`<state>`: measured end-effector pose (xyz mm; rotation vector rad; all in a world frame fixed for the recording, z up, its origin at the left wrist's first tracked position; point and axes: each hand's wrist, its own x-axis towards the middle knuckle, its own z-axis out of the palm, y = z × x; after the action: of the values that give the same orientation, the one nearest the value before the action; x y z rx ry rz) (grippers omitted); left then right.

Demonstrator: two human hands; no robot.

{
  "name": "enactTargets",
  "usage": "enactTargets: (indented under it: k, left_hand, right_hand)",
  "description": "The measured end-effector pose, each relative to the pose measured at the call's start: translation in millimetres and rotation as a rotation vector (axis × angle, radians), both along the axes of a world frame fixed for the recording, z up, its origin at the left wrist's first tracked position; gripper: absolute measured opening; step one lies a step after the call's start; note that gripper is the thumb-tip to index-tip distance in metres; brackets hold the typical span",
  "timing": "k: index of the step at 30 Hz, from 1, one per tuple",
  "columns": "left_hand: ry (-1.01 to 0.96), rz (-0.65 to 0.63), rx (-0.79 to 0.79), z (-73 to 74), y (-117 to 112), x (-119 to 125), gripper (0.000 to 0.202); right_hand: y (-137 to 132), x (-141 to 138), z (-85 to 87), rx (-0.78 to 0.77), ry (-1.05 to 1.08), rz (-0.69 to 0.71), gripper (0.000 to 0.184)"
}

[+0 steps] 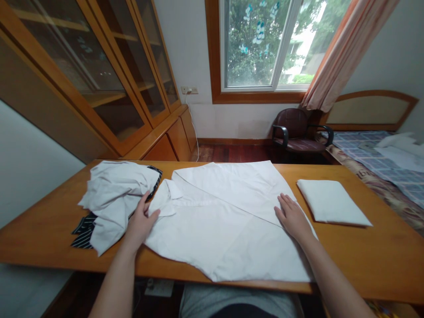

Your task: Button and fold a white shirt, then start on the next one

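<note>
A white collared shirt (205, 225) lies spread on the wooden table, its collar (172, 196) toward the left. One side of it is folded over along a slanting edge. My left hand (143, 218) is at the collar end, thumb on the cloth and fingers apart by the shirt's edge. Near the hem on the right, my right hand (293, 216) rests flat on the fabric with its fingers stretched out. A crumpled pile of white cloth (115, 194) lies just left of my left hand, with black striped fabric (84, 234) showing from under it.
A neatly folded white cloth (333, 201) lies on the right part of the wooden table (357, 260). Beyond the table are a glass-fronted cabinet (142, 110), a dark red armchair (294, 132) under the window, and a bed (391, 159) at the right.
</note>
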<state>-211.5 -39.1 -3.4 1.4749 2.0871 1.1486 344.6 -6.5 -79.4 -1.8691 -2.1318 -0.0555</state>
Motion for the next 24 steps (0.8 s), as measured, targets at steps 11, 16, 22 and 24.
enactTargets:
  k: [11,16,22,24]
  left_hand:
    - [0.570,-0.340,-0.057,31.4,0.0,60.2,0.056]
    - [0.590,-0.641,-0.113,26.5,-11.0,88.2,0.047]
    - [0.454,-0.781,-0.181,39.5,-20.3,90.3,0.045]
    - [0.484,-0.706,-0.134,37.1,-17.2,82.9,0.046]
  right_hand:
    - [1.7,2.0,-4.0,0.005,0.015,0.000,0.055]
    - [1.3,1.7,-2.6,0.005,0.003,0.000,0.056]
    - [-0.1,0.7,-1.6,0.004,-0.007,-0.001,0.056]
    - [-0.1,0.7,-1.7,0.003,-0.010,-0.001,0.056]
